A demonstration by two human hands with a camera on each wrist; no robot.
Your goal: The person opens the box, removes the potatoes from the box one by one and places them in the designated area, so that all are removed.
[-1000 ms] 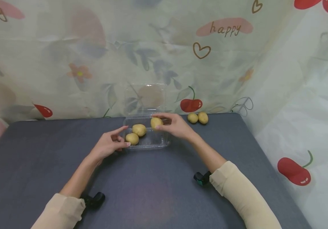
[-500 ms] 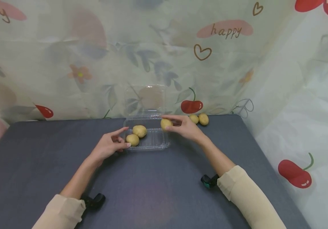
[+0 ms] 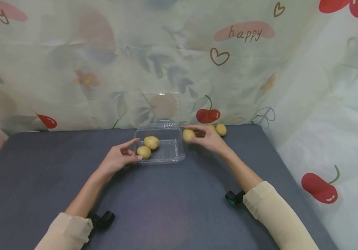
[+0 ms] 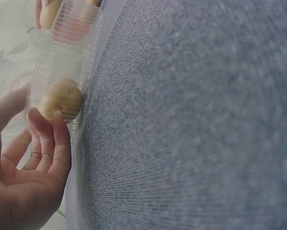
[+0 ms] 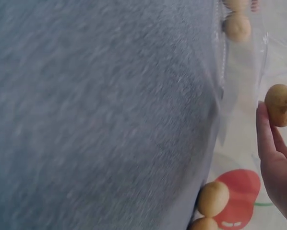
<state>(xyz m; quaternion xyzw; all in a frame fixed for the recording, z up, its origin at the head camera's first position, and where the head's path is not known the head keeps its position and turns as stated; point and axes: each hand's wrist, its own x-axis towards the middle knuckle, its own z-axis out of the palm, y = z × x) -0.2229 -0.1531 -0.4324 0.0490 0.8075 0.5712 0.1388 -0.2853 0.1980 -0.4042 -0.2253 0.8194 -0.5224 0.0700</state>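
A clear plastic clamshell container (image 3: 168, 150) stands near the table's back edge, its lid (image 3: 158, 110) raised against the backdrop. Two potatoes, one farther back (image 3: 151, 142) and one in front (image 3: 143, 152), lie in its left half. My left hand (image 3: 116, 159) holds the container's left end, index finger toward the back corner and thumb at the front. In the left wrist view, its fingertips (image 4: 59, 120) touch the clear wall. My right hand (image 3: 208, 139) grips another potato (image 3: 189, 135) between thumb and fingers, just beyond the container's right edge; the right wrist view shows this potato (image 5: 279, 106) above table level.
Two more potatoes (image 3: 221, 129) sit at the table's back edge behind the right hand, one mostly hidden by it in the head view. A patterned curtain (image 3: 104, 69) hangs directly behind the dark table (image 3: 166, 201), and another covers the right side.
My right hand has carried its potato rightward, from over the container's right half to just outside its right edge. The left hand and the container have stayed in place.
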